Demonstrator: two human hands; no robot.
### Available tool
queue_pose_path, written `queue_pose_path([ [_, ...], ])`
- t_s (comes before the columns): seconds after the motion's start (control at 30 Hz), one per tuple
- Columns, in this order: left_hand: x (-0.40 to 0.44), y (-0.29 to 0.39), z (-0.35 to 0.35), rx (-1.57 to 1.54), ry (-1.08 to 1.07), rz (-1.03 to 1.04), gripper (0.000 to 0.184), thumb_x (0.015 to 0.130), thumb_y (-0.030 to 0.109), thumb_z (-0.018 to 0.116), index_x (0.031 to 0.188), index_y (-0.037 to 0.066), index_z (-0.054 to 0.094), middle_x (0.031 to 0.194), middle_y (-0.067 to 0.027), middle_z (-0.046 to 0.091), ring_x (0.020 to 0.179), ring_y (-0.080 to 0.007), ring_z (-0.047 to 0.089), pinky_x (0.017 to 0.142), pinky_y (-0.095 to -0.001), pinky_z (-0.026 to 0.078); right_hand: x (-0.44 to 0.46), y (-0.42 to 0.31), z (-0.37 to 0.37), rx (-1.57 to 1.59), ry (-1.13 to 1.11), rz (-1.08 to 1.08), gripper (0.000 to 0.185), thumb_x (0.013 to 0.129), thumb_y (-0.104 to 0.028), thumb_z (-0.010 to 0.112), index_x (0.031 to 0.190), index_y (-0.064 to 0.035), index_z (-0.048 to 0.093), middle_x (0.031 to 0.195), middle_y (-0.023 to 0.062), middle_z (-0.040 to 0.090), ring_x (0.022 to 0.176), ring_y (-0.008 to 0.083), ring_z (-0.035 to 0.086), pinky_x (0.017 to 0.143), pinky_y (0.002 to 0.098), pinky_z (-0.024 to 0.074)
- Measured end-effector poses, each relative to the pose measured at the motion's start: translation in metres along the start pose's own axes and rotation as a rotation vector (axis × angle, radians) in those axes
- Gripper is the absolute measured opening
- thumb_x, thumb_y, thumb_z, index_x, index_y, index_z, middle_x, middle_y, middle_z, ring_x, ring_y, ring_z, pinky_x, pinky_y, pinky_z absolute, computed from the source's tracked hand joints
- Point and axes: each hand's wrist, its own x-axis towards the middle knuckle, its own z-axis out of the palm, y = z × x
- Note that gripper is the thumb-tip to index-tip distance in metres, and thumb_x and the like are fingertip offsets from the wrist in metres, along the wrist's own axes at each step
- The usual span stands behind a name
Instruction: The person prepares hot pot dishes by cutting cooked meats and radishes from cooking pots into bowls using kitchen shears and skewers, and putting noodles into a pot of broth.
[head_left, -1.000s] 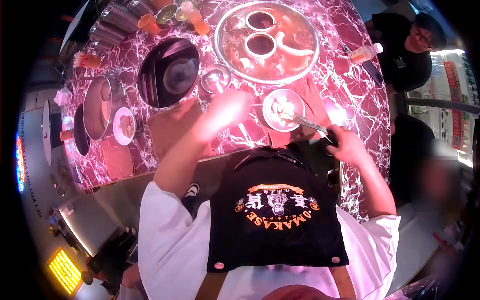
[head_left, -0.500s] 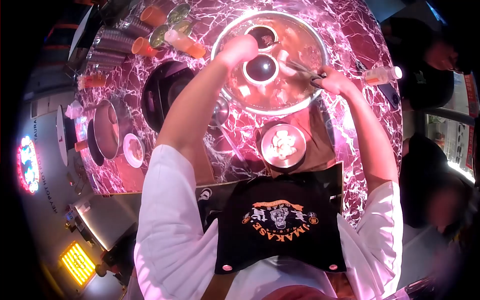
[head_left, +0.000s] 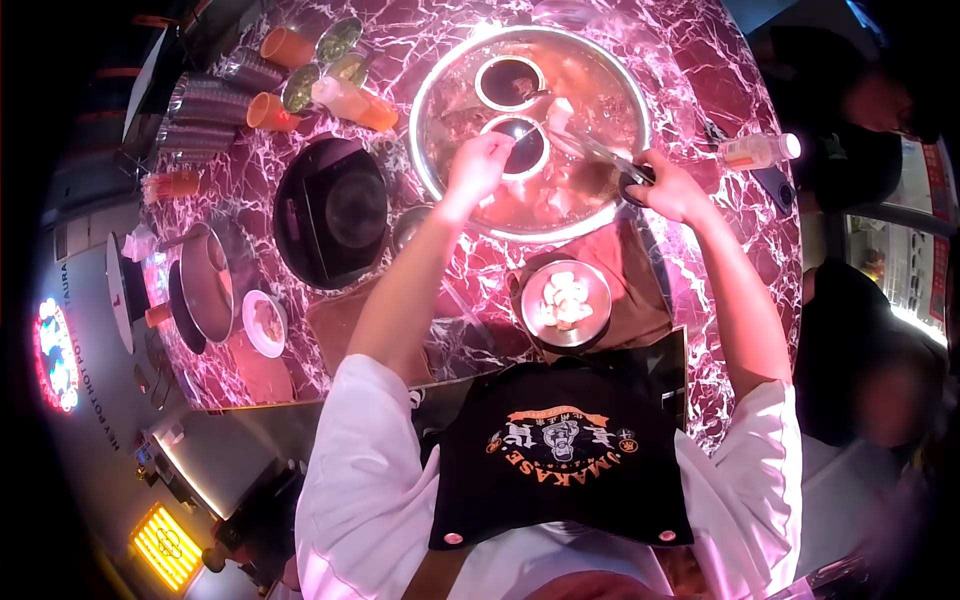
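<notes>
My right hand [head_left: 668,187] grips what look like scissors [head_left: 612,160], two long metal blades with a dark handle, over the right side of a wide round pot [head_left: 414,150]. The blades reach toward pale food chunks [head_left: 560,113] in the broth. At the pot's lower left, my left hand [head_left: 480,168] has its fingertips pinched together; anything between them is too small to tell. It is beside the lower of two white-rimmed bowls of dark liquid [head_left: 520,150]. The upper bowl [head_left: 508,84] has a dark morsel at its right side.
Nearest me, a metal bowl [head_left: 600,325] holds white pieces. A black cooker [head_left: 300,215], a steel pot [head_left: 210,290] and a small white dish [head_left: 279,340] are on the left. Cups [head_left: 285,47] stand far left, a bottle [head_left: 755,152] at right. People [head_left: 870,370] are beyond the table.
My left hand has moved from the upper dark bowl down toward me, beside the lower one. My right hand has shifted slightly, still gripping the scissors. The view has tilted a little.
</notes>
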Motion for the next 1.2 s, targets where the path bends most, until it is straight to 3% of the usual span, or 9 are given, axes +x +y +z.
queue_pose_path([
  [0.23, 0.001, 0.02, 0.02, -0.054, -0.02, -0.04, 0.019, 0.095, 0.015, 0.063, 0.105, 0.0, 0.071, 0.091, -0.0137, 0.073, 0.085, -0.0212, 0.071, 0.077, -0.0315, 0.053, 0.013, -0.005, 0.022, -0.009, 0.127, 0.0, 0.067, 0.078, -0.037, 0.074, 0.134, -0.0062, 0.053, 0.12, 0.0238, 0.066, 0.113, 0.039, 0.064, 0.098, 0.042, 0.0494],
  [0.33, 0.017, 0.002, 0.024, 0.129, 0.038, 0.089, 0.019, 0.096, 0.014, 0.062, 0.107, 0.001, 0.071, 0.093, -0.0134, 0.074, 0.087, -0.0218, 0.071, 0.079, -0.0316, 0.053, 0.016, 0.016, 0.03, 0.018, 0.174, -0.075, 0.057, 0.078, -0.026, 0.074, 0.13, -0.0073, 0.057, 0.111, 0.0224, 0.069, 0.106, 0.0376, 0.066, 0.093, 0.0419, 0.0512],
  [0.47, 0.009, -0.002, 0.02, -0.027, 0.035, 0.06, 0.02, 0.096, 0.013, 0.062, 0.11, 0.002, 0.07, 0.093, -0.0135, 0.073, 0.089, -0.0208, 0.071, 0.081, -0.0319, 0.053, -0.036, 0.025, 0.025, 0.092, 0.248, -0.093, 0.053, 0.077, -0.019, 0.073, 0.127, -0.0075, 0.058, 0.105, 0.0209, 0.071, 0.101, 0.0363, 0.068, 0.089, 0.0421, 0.052],
  [0.63, -0.085, 0.023, 0.002, -0.067, 0.013, 0.079, 0.022, 0.099, 0.012, 0.061, 0.114, -0.001, 0.069, 0.101, -0.0084, 0.073, 0.094, -0.0126, 0.067, 0.085, -0.0265, 0.051, -0.13, -0.007, 0.018, 0.149, 0.296, -0.061, 0.064, 0.076, -0.022, 0.075, 0.133, -0.0098, 0.051, 0.116, 0.0207, 0.066, 0.109, 0.0376, 0.064, 0.093, 0.0431, 0.0507],
  [0.77, -0.181, 0.031, 0.001, -0.067, 0.047, 0.036, 0.022, 0.097, 0.014, 0.063, 0.114, 0.001, 0.069, 0.092, -0.0129, 0.074, 0.084, -0.0157, 0.071, 0.075, -0.0296, 0.053, -0.177, -0.021, 0.045, -0.062, 0.266, -0.121, 0.064, 0.075, -0.027, 0.075, 0.132, -0.0092, 0.051, 0.121, 0.0228, 0.062, 0.112, 0.0411, 0.061, 0.096, 0.0472, 0.0497],
  [0.9, -0.261, 0.021, 0.004, -0.024, 0.082, -0.039, 0.021, 0.096, 0.015, 0.063, 0.113, 0.004, 0.069, 0.095, -0.0133, 0.074, 0.088, -0.0196, 0.072, 0.079, -0.0285, 0.053, -0.224, -0.029, 0.082, -0.119, 0.189, -0.102, 0.064, 0.074, -0.028, 0.074, 0.131, -0.0097, 0.05, 0.12, 0.0227, 0.063, 0.11, 0.042, 0.062, 0.094, 0.0483, 0.0503],
  [1.03, -0.32, 0.001, 0.01, -0.012, 0.107, -0.081, 0.02, 0.095, 0.019, 0.064, 0.109, 0.007, 0.071, 0.073, -0.0139, 0.067, 0.057, -0.0228, 0.063, 0.056, -0.0373, 0.046, -0.257, -0.026, 0.109, -0.196, 0.219, -0.134, 0.062, 0.075, -0.028, 0.073, 0.13, -0.0107, 0.051, 0.121, 0.0219, 0.062, 0.108, 0.0416, 0.063, 0.094, 0.0485, 0.0507],
  [1.1, -0.336, 0.002, 0.009, 0.078, 0.05, -0.106, 0.02, 0.098, 0.014, 0.061, 0.113, 0.002, 0.069, 0.078, -0.0059, 0.069, 0.066, -0.0083, 0.061, 0.059, -0.0272, 0.047, -0.271, -0.027, 0.118, -0.149, 0.155, -0.05, 0.063, 0.075, -0.028, 0.073, 0.131, -0.0115, 0.05, 0.121, 0.0208, 0.062, 0.108, 0.0409, 0.063, 0.093, 0.0482, 0.0513],
  [1.2, -0.348, 0.007, 0.007, 0.123, 0.061, -0.02, 0.02, 0.097, 0.015, 0.062, 0.111, 0.004, 0.07, 0.074, -0.0109, 0.07, 0.063, -0.0168, 0.067, 0.058, -0.0307, 0.048, -0.281, -0.02, 0.136, -0.141, 0.145, -0.04, 0.062, 0.075, -0.026, 0.074, 0.131, -0.0117, 0.05, 0.122, 0.0195, 0.063, 0.108, 0.0401, 0.063, 0.091, 0.048, 0.0522],
])
